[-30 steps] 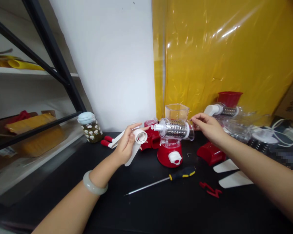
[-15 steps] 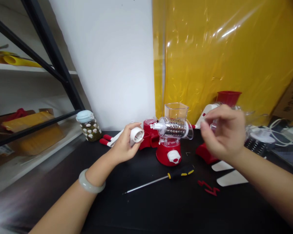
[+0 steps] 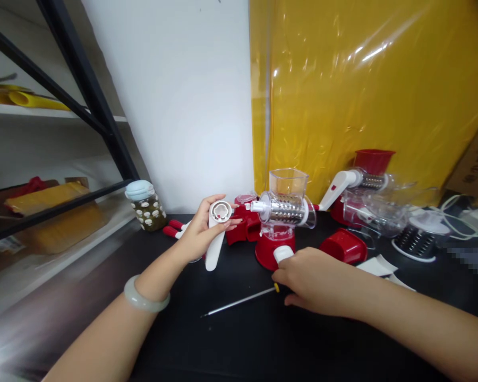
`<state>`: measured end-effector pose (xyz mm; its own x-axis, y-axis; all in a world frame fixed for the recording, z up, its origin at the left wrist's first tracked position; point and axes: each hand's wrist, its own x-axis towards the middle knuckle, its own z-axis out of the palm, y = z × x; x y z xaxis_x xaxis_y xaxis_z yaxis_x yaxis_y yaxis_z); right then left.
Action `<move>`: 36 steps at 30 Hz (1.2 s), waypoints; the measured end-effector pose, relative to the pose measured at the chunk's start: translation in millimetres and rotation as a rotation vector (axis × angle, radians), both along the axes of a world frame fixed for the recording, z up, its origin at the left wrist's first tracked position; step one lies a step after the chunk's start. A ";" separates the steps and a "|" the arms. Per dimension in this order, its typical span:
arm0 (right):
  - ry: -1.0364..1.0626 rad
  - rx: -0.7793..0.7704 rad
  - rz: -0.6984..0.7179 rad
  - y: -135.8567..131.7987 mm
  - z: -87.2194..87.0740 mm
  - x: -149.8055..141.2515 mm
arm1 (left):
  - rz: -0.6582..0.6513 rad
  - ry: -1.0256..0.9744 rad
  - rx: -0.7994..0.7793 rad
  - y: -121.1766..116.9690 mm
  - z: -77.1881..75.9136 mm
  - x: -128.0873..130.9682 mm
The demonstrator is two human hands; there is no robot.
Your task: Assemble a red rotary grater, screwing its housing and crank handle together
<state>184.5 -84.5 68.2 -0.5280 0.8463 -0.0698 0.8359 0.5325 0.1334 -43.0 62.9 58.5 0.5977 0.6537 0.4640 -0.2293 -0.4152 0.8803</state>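
My left hand [image 3: 201,228] holds a white crank handle [image 3: 215,249], its round socket end facing me and its arm pointing down. My right hand [image 3: 306,281] is closed over the grip of a screwdriver [image 3: 242,301] lying on the table; the hand hides the grip, and the metal shaft points left. Just behind the right hand stands a rotary grater with a red base [image 3: 265,254], a white knob [image 3: 282,253], a metal drum [image 3: 289,208] and a clear hopper [image 3: 289,180]. Its white shaft end [image 3: 258,206] points toward the left hand.
At right are a red part [image 3: 344,246], a loose grater drum [image 3: 418,241], white pieces [image 3: 378,265] and a second grater [image 3: 374,180]. Red parts [image 3: 242,228] lie behind the left hand. A patterned jar [image 3: 145,206] stands left, beside a shelf rack [image 3: 83,90].
My right hand has come down and left from the air onto the screwdriver's grip. My left hand has turned the crank handle, so its socket faces me and its arm shows.
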 end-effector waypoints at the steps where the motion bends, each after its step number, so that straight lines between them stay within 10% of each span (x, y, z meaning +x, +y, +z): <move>1: -0.044 -0.003 -0.032 0.8 -1.7 -2.4 | -0.008 0.003 -0.009 0.5 -0.6 -0.3; 13: -0.120 0.110 0.001 6.3 -18.3 -5.5 | -0.025 0.059 -0.041 -1.0 0.2 -0.6; 27: 0.227 0.387 0.023 -26.3 42.5 53.5 | 0.096 0.136 0.025 -5.4 4.7 -1.6; 36: 0.272 1.003 -0.019 -31.4 -7.2 86.3 | 0.061 0.171 -0.096 -9.0 8.0 -1.2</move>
